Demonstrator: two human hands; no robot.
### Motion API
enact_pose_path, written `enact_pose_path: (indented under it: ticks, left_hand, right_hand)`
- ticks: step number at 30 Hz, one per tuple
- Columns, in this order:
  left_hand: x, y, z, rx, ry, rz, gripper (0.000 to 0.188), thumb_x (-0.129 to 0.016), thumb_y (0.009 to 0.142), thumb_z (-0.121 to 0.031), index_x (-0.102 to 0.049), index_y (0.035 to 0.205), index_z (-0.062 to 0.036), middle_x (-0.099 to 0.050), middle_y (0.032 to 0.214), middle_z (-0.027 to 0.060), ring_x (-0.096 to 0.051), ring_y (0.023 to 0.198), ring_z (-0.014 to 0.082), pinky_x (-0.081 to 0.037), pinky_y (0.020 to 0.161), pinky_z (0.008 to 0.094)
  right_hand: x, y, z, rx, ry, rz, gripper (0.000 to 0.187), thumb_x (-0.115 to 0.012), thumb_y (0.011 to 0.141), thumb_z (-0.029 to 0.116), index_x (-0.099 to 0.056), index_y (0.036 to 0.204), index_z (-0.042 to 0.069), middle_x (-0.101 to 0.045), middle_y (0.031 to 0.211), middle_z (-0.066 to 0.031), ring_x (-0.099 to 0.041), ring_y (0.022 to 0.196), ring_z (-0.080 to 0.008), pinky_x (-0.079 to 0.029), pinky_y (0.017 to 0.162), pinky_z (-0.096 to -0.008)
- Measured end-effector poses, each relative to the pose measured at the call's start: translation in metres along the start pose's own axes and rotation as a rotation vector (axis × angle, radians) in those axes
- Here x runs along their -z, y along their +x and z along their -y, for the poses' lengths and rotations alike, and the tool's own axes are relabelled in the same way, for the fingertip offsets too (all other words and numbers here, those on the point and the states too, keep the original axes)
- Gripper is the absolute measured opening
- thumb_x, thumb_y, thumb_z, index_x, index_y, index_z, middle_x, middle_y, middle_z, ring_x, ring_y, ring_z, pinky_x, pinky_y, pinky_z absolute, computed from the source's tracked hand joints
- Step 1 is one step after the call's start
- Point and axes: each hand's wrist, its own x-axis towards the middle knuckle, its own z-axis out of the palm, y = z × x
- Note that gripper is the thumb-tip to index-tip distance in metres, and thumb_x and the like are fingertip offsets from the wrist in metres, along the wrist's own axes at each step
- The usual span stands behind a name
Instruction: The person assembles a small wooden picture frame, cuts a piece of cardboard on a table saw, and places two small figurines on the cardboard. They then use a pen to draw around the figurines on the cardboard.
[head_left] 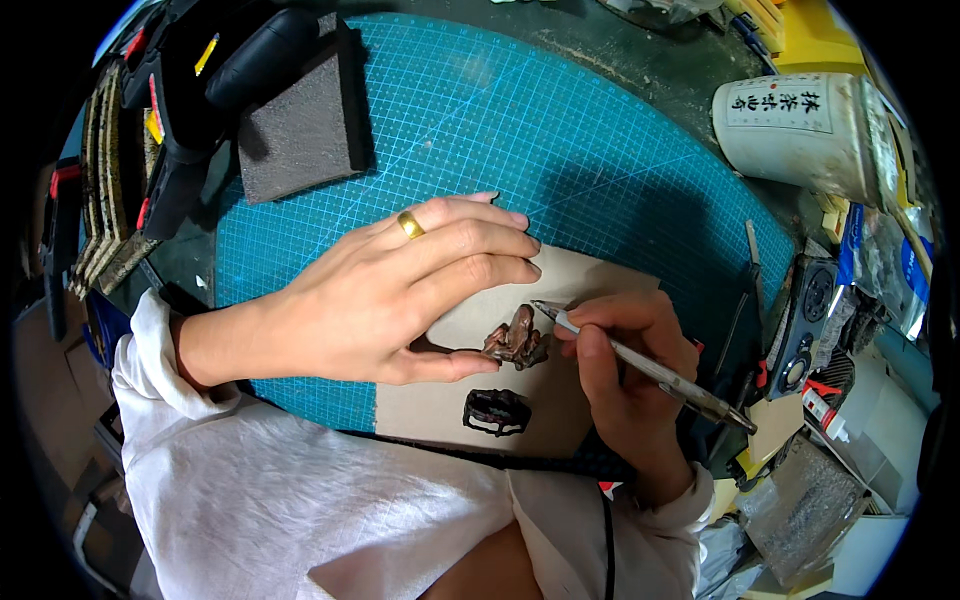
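Note:
My left hand (420, 270), a gold ring on one finger, lies with its fingers stretched over a beige sheet (410, 412). The tip of its thumb touches a small, glossy brown carved figure (517, 340) on that sheet. My right hand (640, 365) grips a slim silver pen (665, 375), slanted with its point down to the left. That point is beside the upper right of the figure; whether it touches the sheet cannot be told. Just below the figure is a black openwork piece (497, 412), oval in outline.
A green cutting mat (470, 120) lies under the sheet. Upper left are a dark grey block (300, 140) and black clamps (170, 110). To the right stand a white jar (790, 130), a phone (805, 320) and cluttered tools and packets.

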Motion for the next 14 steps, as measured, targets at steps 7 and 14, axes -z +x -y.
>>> enact_pose_path:
  ticks: [7, 14]
  left_hand:
    - [0.0022, 0.0016, 0.0014, -0.009, -0.001, -0.001, 0.059, -0.081, 0.070, -0.033, -0.063, 0.116, -0.0018, -0.059, 0.121, 0.0128, -0.054, 0.120, 0.0307, -0.044, 0.102, 0.0460]
    - [0.0008, 0.0010, 0.0030, -0.009, -0.014, -0.011, 0.058, -0.081, 0.071, -0.034, -0.063, 0.116, -0.0021, -0.059, 0.121, 0.0127, -0.054, 0.120, 0.0307, -0.043, 0.104, 0.0475]
  right_hand:
    - [0.0012, 0.0045, 0.0045, 0.047, -0.066, 0.030, 0.016, -0.068, 0.083, 0.000, -0.061, 0.096, 0.004, -0.067, 0.083, -0.0086, -0.065, 0.067, -0.0136, -0.050, 0.059, -0.0241]
    - [0.0016, 0.0064, 0.0055, 0.080, -0.079, 0.044, 0.016, -0.068, 0.082, 0.000, -0.062, 0.096, 0.005, -0.068, 0.088, -0.0097, -0.068, 0.073, -0.0189, -0.053, 0.062, -0.0263]
